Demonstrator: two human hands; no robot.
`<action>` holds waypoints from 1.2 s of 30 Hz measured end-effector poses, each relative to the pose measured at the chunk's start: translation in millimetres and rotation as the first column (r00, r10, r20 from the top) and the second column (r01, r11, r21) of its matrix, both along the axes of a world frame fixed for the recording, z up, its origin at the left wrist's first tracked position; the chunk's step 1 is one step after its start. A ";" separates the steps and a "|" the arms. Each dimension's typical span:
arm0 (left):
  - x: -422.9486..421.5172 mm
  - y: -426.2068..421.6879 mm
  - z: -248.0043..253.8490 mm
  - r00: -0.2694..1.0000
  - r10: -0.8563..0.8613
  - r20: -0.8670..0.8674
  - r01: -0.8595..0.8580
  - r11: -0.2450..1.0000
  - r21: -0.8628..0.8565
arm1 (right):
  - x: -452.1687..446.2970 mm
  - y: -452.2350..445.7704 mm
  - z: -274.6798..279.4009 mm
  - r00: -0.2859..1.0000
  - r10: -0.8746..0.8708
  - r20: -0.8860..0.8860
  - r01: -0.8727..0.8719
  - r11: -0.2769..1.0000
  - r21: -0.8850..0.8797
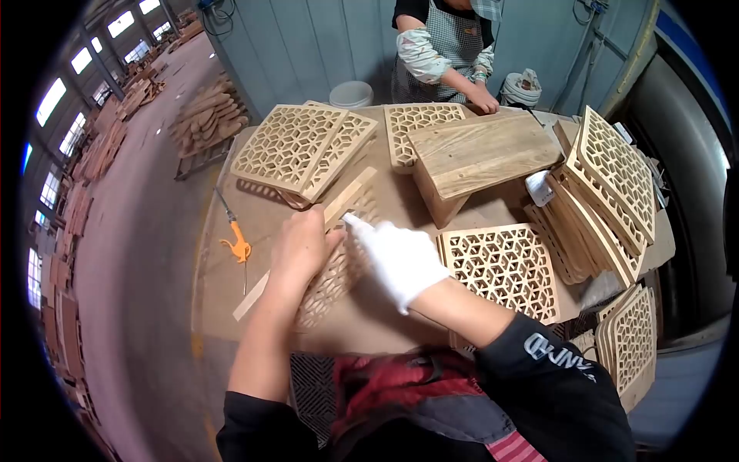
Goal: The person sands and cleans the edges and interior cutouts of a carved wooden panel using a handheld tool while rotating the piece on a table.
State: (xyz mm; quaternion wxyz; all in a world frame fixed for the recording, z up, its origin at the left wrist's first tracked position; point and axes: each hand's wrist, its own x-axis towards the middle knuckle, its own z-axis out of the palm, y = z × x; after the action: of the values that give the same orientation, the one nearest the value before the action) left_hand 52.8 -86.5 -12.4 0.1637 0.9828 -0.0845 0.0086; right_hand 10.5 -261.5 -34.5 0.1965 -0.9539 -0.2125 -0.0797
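A lattice wooden panel (331, 287) is held on its edge at the middle of the table, its pale solid edge toward the upper left and its openwork face blurred. My left hand (302, 240) is bare and closed on the panel's edge. My right hand (400, 262), in a white glove, is at the panel's other side with its fingers pressed together; a small pale thing shows at the fingertips, too small to name. An orange-handled tool (238, 245) lies to the left of my left hand.
Lattice panels stand stacked at the back left (289, 146), right (616, 173) and near right (500, 269). A wooden bench-like piece (485, 150) sits at the back. Across the table a person (450, 54) works beside it. A white bucket (351, 94) stands behind.
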 end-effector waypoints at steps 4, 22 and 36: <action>4.9 3.9 -6.8 0.999 0.016 -0.043 -0.016 1.000 -0.011 | -3.4 2.2 -2.8 0.995 -0.060 -0.085 0.060 0.998 -0.002; 4.8 0.5 -3.7 1.000 0.003 -0.013 -0.002 0.998 0.057 | 2.5 0.8 8.0 0.982 -0.043 -0.184 0.045 0.999 0.004; -8.3 -9.1 -5.0 1.000 0.003 0.023 -0.004 0.999 0.042 | 5.3 -2.6 0.9 0.991 0.016 -0.132 -0.009 0.999 0.051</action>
State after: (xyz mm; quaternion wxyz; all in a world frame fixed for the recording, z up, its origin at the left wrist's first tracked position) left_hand 44.5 -95.6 -17.4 0.1421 0.9860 -0.0850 0.0185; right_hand 15.7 -264.1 -33.7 0.2345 -0.9505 -0.2030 -0.0201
